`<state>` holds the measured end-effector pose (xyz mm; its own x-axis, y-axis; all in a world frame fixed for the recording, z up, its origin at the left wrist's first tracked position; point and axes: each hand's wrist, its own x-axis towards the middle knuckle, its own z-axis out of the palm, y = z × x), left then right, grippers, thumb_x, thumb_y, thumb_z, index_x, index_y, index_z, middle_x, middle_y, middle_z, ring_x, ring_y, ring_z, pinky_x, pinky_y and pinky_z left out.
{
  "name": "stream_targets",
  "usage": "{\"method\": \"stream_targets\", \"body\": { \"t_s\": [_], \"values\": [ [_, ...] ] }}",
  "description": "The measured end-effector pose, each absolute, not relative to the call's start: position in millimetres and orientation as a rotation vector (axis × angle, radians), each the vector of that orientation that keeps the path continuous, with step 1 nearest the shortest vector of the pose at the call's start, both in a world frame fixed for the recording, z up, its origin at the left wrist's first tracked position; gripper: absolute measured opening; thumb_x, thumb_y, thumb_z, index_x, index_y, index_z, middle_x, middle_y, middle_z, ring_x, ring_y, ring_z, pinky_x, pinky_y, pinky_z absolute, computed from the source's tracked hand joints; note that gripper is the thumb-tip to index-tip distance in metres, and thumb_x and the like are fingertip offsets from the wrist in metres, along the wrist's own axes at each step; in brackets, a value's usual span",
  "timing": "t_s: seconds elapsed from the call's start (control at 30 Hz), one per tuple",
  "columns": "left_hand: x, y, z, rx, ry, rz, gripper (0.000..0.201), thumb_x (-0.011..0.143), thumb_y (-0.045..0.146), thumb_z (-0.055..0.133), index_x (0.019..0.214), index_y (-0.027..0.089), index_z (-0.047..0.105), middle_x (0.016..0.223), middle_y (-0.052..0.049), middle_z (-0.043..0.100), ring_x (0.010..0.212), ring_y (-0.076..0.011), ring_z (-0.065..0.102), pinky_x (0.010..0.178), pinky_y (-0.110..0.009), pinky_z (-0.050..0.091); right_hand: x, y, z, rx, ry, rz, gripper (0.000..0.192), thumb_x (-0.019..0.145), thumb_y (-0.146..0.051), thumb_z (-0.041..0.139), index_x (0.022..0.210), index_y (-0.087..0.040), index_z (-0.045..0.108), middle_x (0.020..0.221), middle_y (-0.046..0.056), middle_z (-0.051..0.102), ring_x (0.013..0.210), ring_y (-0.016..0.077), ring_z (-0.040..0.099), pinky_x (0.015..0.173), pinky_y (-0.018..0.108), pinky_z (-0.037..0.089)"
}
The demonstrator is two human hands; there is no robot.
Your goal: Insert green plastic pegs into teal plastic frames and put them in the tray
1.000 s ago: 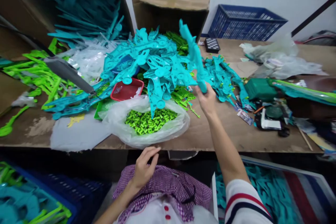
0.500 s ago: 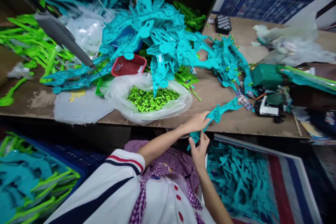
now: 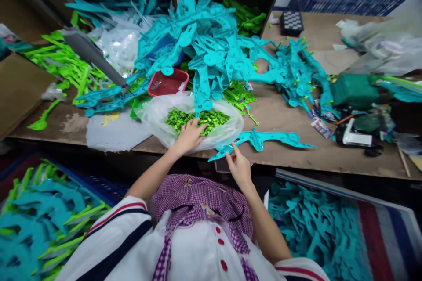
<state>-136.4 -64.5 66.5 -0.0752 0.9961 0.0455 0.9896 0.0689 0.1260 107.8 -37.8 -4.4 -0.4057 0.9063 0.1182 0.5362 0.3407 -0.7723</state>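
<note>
**Teal piece now down on the table, left hand gone into the green bits**

Half a second ago I saw both hands holding the teal plastic piece (image 3: 260,139) just off the table's front edge. Now it lies flat on the wooden table (image 3: 280,114), near that edge, just right of the clear bag (image 3: 158,118). My read is that the piece has been set down for work, not put away.

The right hand (image 3: 239,167) rests at the piece's near tip, fingers lightly curled and touching it; I cannot tell whether it pinches the tip or only steadies it.

The left hand (image 3: 189,134) has let go of the piece and moved into the bag, fingers spread down on the small green bits (image 3: 211,118). Whether it has closed on any I cannot tell.

Behind the bag sit a red basket (image 3: 166,83) and a big heap of teal pieces (image 3: 211,48). Below the table edge, at right, more teal pieces lie in a tray (image 3: 310,224).
</note>
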Motion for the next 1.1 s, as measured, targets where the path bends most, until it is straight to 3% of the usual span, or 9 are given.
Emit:
{"method": "stream_targets", "body": {
  "t_s": [0.1, 0.33, 0.47, 0.6, 0.8, 1.1],
  "values": [
    [-137.6, -70.0, 48.4, 2.106, 2.300, 0.177, 0.039, 0.090, 0.029, 0.056, 0.129, 0.027, 0.056, 0.136, -0.013, 0.049, 0.130, -0.0341, 0.039, 0.101, -0.052, 0.040, 114.7, -40.9, 3.4, -1.223, -1.948, 0.869, 0.043, 0.093, -0.049, 0.046, 0.124, -0.024, 0.064, 0.081, 0.006, 0.072, 0.067, 0.0227, 0.064, 0.065, 0.035, 0.052],
    [-151.8, -64.4, 47.4, 2.014, 2.224, 0.309, 0.030, 0.092, 0.025, 0.052, 0.120, 0.018, 0.059, 0.111, -0.011, 0.055, 0.100, -0.0231, 0.059, 0.088, -0.036, 0.048, 119.1, -40.2, 36.3, -1.139, -1.681, 0.871, 0.034, 0.091, -0.046, 0.051, 0.108, -0.023, 0.071, 0.095, 0.008, 0.073, 0.077, 0.0224, 0.066, 0.075, 0.038, 0.054],
    [-157.5, -54.1, 52.2, 1.997, 2.179, 0.559, 0.022, 0.092, 0.026, 0.052, 0.109, 0.016, 0.064, 0.104, -0.009, 0.062, 0.095, -0.0200, 0.062, 0.084, -0.031, 0.049, 96.9, -31.1, 81.2, -1.054, -1.557, 0.852, 0.035, 0.093, -0.046, 0.048, 0.111, -0.024, 0.069, 0.088, 0.006, 0.070, 0.071, 0.0202, 0.063, 0.072, 0.038, 0.054],
    [-159.3, -54.1, 60.8, 1.929, 2.216, 0.930, 0.019, 0.085, 0.027, 0.064, 0.100, 0.016, 0.066, 0.098, -0.006, 0.069, 0.093, -0.0184, 0.064, 0.086, -0.030, 0.048, 48.1, -8.9, 109.4, -0.857, -1.605, 0.947, 0.039, 0.097, -0.046, 0.041, 0.122, -0.025, 0.062, 0.093, 0.005, 0.068, 0.079, 0.0185, 0.064, 0.073, 0.035, 0.054],
    [-157.9, -69.6, 66.9, 1.835, 2.133, 1.197, 0.014, 0.082, 0.024, 0.066, 0.093, 0.017, 0.069, 0.092, -0.004, 0.073, 0.085, -0.0156, 0.066, 0.081, -0.027, 0.050, -13.4, 2.8, 70.7, -0.753, -1.765, 1.335, 0.034, 0.086, -0.049, 0.061, 0.102, -0.020, 0.069, 0.082, 0.003, 0.070, 0.070, 0.0174, 0.064, 0.069, 0.033, 0.054],
    [-146.2, -78.6, 52.1, 1.679, 2.084, 1.418, 0.017, 0.078, 0.019, 0.066, 0.095, 0.017, 0.070, 0.091, -0.003, 0.073, 0.082, -0.0144, 0.066, 0.077, -0.026, 0.051, -15.8, -1.6, 51.0, -0.801, -1.818, 1.434, 0.028, 0.082, -0.049, 0.065, 0.082, -0.020, 0.065, 0.076, 0.003, 0.069, 0.070, 0.0183, 0.065, 0.065, 0.031, 0.051]
  ]
}}
